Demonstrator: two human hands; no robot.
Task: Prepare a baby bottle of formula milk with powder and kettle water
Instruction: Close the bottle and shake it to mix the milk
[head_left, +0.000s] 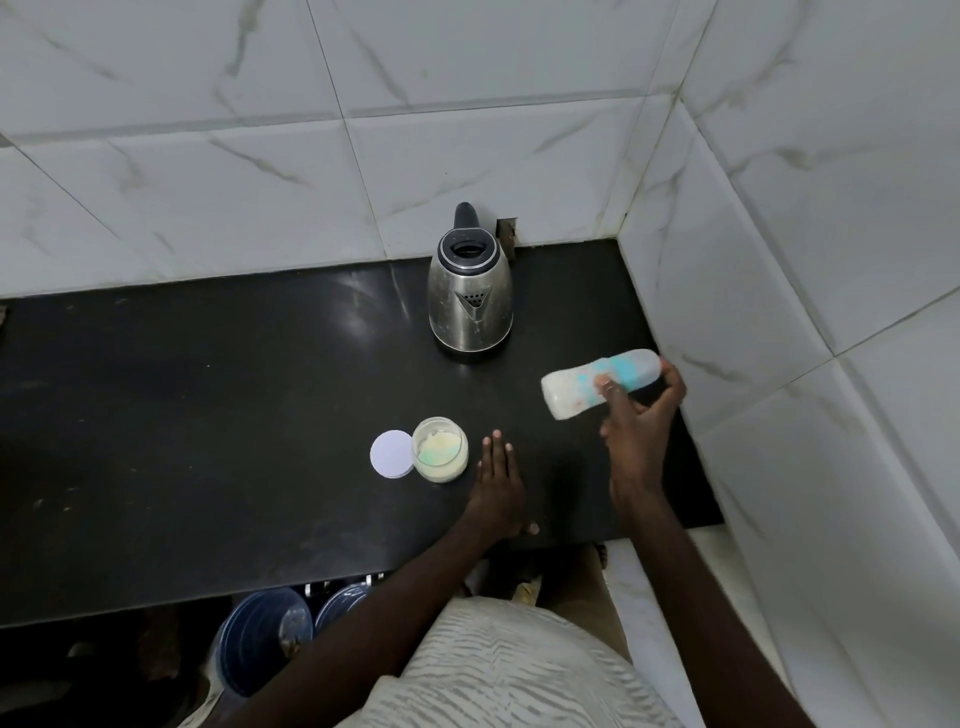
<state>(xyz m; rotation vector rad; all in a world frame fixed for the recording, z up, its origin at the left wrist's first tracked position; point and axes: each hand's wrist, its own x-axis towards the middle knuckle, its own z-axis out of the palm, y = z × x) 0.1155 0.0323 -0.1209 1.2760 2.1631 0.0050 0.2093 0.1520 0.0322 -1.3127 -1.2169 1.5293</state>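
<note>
— Nearest us, what are the hands doing?

— The left hand (497, 486) lies flat and empty on the dark surface (208, 415), fingers spread narrow. Just to its left stands the open powder jar (440, 449), its white lid (392, 453) touching it on the far-left side.

— And the bottle?

— The right hand (641, 415) holds the baby bottle (597, 382) off the surface, tilted nearly flat, its long axis running left to right.

— Farther back?

— The kettle (470, 296) stands upright, beyond and left of the bottle. The right hand is nearer to it, I'd judge.
</note>
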